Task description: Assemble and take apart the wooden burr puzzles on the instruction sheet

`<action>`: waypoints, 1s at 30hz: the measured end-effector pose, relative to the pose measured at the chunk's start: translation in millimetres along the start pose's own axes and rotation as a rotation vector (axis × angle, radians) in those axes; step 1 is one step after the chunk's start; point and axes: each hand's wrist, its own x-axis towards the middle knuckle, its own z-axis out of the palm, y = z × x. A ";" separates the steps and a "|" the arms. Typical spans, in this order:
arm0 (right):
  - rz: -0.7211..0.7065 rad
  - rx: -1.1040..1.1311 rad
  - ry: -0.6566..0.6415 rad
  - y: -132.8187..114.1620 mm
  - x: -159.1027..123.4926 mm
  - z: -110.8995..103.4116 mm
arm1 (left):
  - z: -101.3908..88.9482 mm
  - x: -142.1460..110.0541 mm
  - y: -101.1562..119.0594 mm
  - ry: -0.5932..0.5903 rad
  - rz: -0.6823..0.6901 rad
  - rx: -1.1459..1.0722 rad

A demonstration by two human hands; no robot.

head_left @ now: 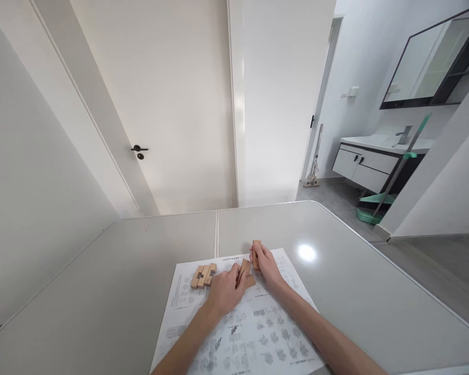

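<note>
Head view, lower centre: with right-hand fingers [260, 251] clamped on upright block [257, 242] and left-hand fingers [233, 272] closed on tilted block [245, 266], steady both lightly, without nudging grouped blocks [206, 273] on printed sheet [172, 320]

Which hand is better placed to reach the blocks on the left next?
Probably the left hand: it lies right beside those blocks, though it is also touching other blocks. The right hand is farther away and holds a block.
</note>
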 end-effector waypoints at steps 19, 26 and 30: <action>0.001 -0.018 -0.005 1.9 4.0 -2.5 | 1.9 1.4 -0.5 0.101 0.038 0.035; -0.026 -0.059 -0.010 0.7 2.8 -3.0 | -1.1 2.5 3.8 0.178 -0.006 -0.047; -0.087 -0.076 -0.044 -4.1 -2.3 -1.4 | -4.2 4.3 5.7 0.146 -0.020 -0.259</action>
